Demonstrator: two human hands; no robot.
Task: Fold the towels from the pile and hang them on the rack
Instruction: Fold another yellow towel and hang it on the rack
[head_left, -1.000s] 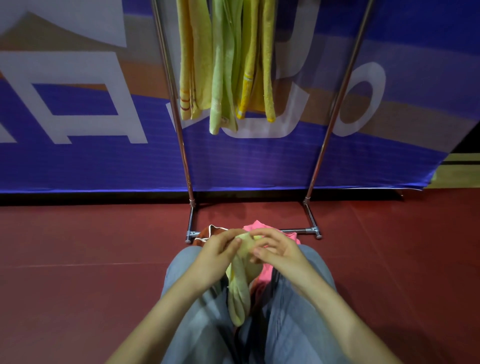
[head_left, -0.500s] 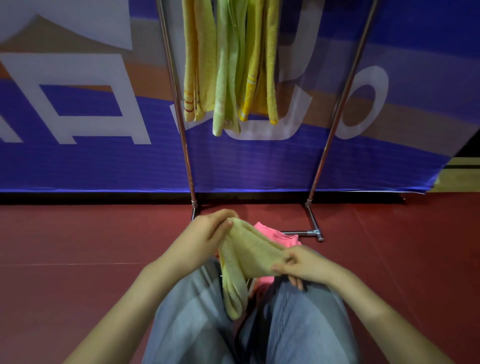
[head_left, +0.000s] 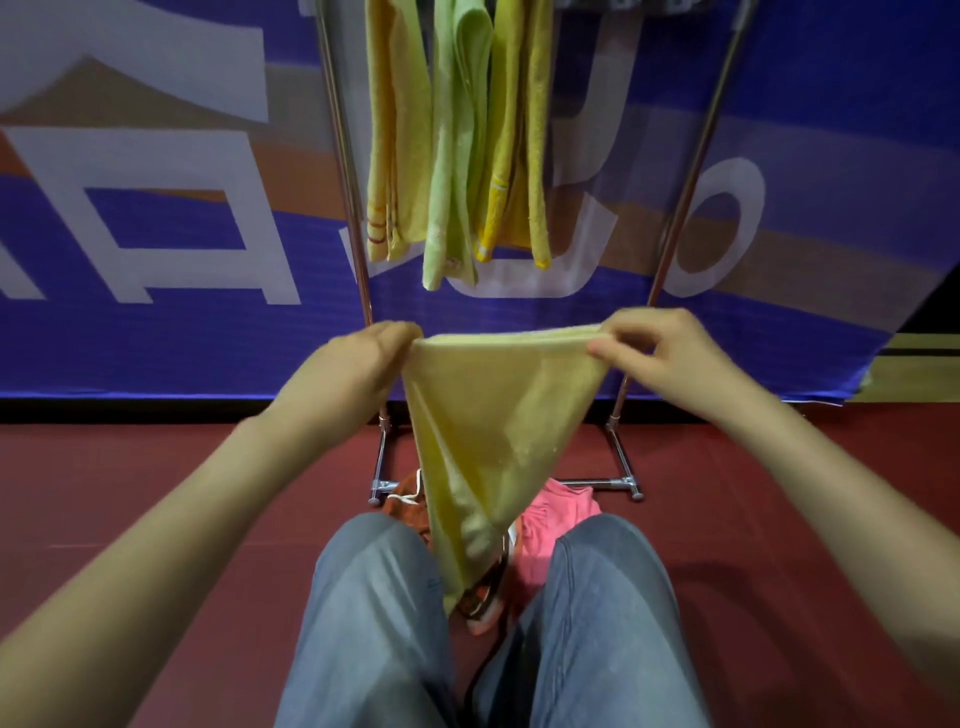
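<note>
The left hand (head_left: 358, 364) and right hand (head_left: 660, 353) pinch the top edge of a pale yellow terry towel (head_left: 493, 415), fingers clenched on its corners. It hangs taut, tapering between the knees, before the chrome rack (head_left: 675, 218).

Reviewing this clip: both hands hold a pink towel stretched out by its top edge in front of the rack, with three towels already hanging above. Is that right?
Not quite. The head view shows the towel held between the left hand and right hand is yellow; the pink cloth lies on the floor. The rest holds: three hanging towels on the rack.
</note>
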